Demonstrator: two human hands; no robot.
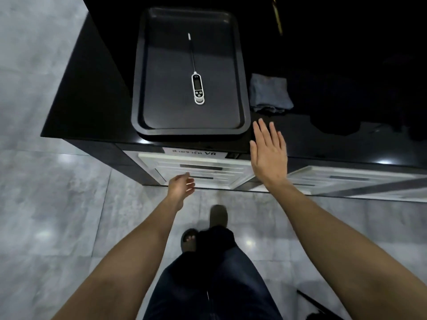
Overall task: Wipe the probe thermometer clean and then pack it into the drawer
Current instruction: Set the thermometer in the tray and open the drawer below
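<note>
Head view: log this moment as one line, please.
thermometer: on tray, untouched | cloth: right of tray | left hand: empty, near drawers | right hand: open, empty | drawers: shut

I see my right hand (269,151) flat over the counter (92,93) edge. Left of it and farther away sits the tray (240,88), the probe thermometer (198,88) lying in it, probe pointing away from me. Beyond the right hand, just beside the tray, lies a folded cloth (269,93). My left hand (181,185) hangs lower, before the drawer (196,168) fronts under the counter.
</note>
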